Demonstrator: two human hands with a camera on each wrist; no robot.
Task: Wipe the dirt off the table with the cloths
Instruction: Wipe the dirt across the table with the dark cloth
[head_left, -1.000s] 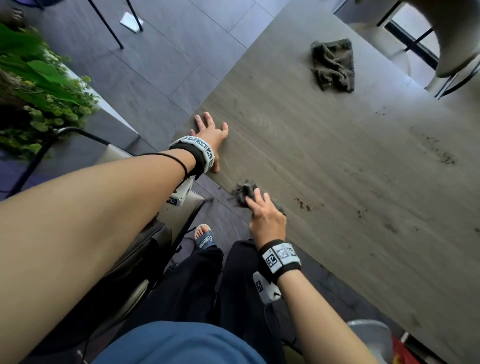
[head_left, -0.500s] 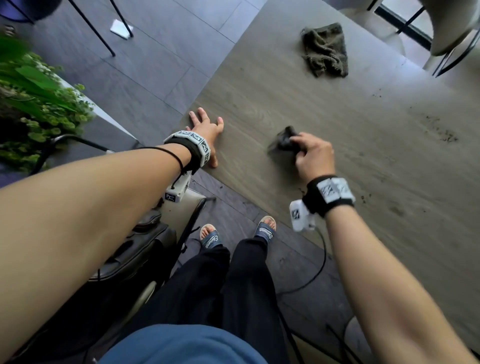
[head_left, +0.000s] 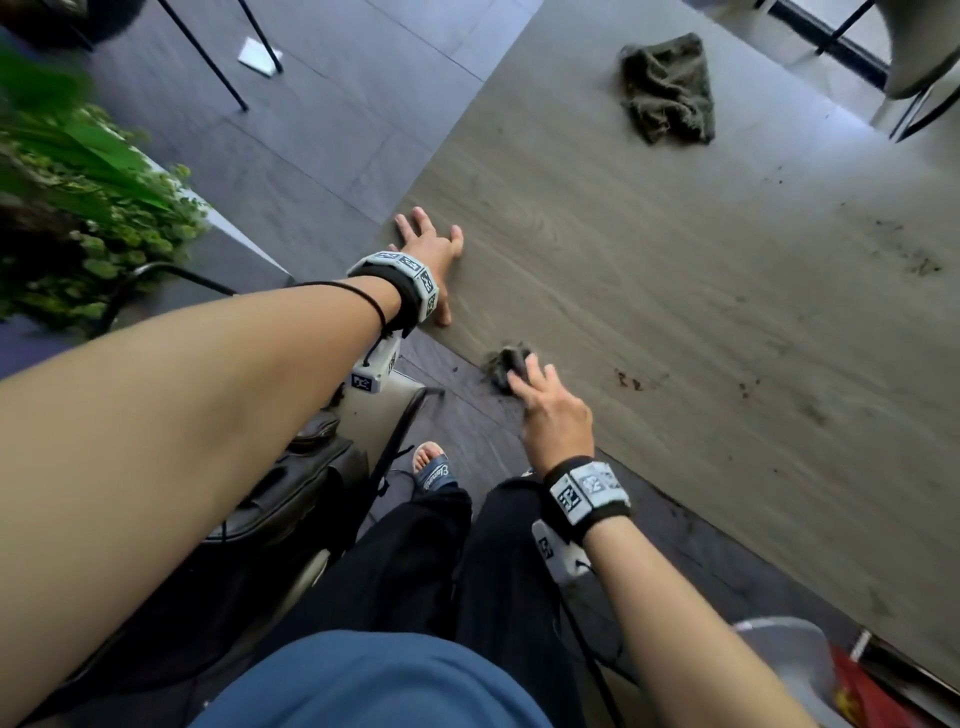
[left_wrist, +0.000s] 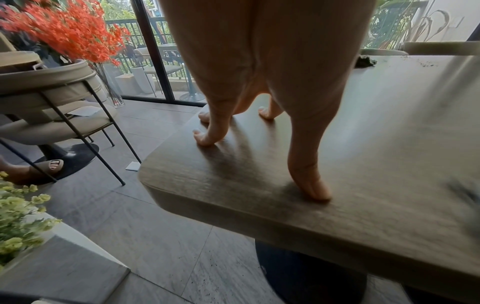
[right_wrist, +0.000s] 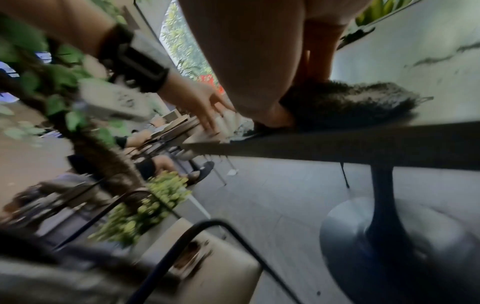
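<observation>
My right hand (head_left: 550, 410) holds a small dark cloth (head_left: 506, 364) against the grey wooden table (head_left: 649, 249), right at its near edge. In the right wrist view the thumb sits against the cloth (right_wrist: 350, 102) and the fingers lie on top of it. My left hand (head_left: 428, 244) rests flat and empty on the table near its left corner, fingers spread (left_wrist: 207, 137). A second, crumpled olive cloth (head_left: 667, 88) lies untouched at the far side. Dirt specks (head_left: 628, 382) remain right of my right hand, and more dirt (head_left: 919, 265) is smeared at the far right.
A chair (head_left: 374, 410) with a dark bag (head_left: 291, 499) stands under my left arm. Green plants (head_left: 78, 208) fill the left. Another chair (head_left: 924, 52) is at the far right corner. A grey bin (head_left: 779, 654) is at the lower right. The table pedestal (right_wrist: 381, 195) is underneath.
My right hand carried the cloth out onto the middle of the table, then swept it back to the near edge. The left hand stayed planted.
</observation>
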